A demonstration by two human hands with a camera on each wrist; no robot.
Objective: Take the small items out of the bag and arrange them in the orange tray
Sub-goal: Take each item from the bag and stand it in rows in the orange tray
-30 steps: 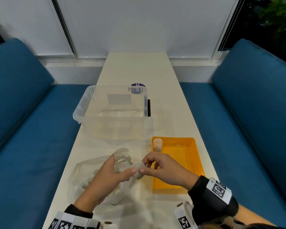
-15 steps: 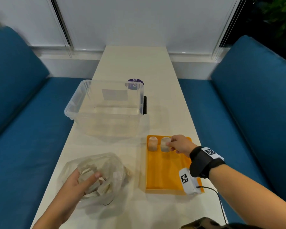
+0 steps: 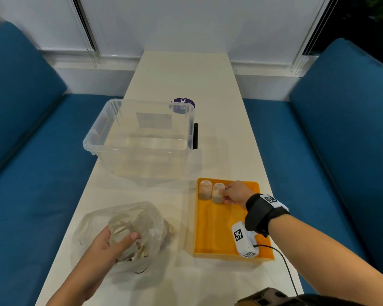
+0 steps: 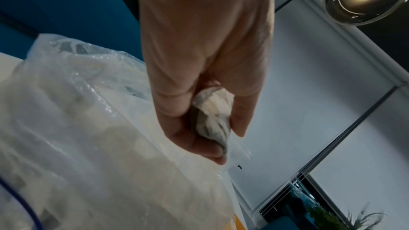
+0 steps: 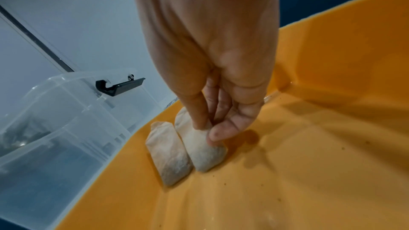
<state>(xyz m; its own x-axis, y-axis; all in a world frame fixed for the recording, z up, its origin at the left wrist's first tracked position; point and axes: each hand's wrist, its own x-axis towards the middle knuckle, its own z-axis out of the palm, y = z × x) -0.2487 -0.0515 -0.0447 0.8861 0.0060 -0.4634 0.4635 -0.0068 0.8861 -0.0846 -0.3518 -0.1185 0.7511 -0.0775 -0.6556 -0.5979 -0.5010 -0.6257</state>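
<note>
two tea bags lie side by side in the orange tray point(image 3: 226, 230); the right hand point(image 3: 236, 193) pinches the second tea bag point(image 3: 217, 193). the left hand point(image 3: 111, 244) grips another inside the plastic bag point(image 3: 155, 219), many left.

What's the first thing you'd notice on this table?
The bright orange tray on the table's near right, with two small pale sachets side by side at its far left corner. The right hand pinches one; the left hand grips a clear bag nearby.

Glossy plastic tray point(image 3: 219, 239); crinkled clear plastic bag point(image 3: 150, 219); matt papery sachets point(image 5: 170, 153).
</note>
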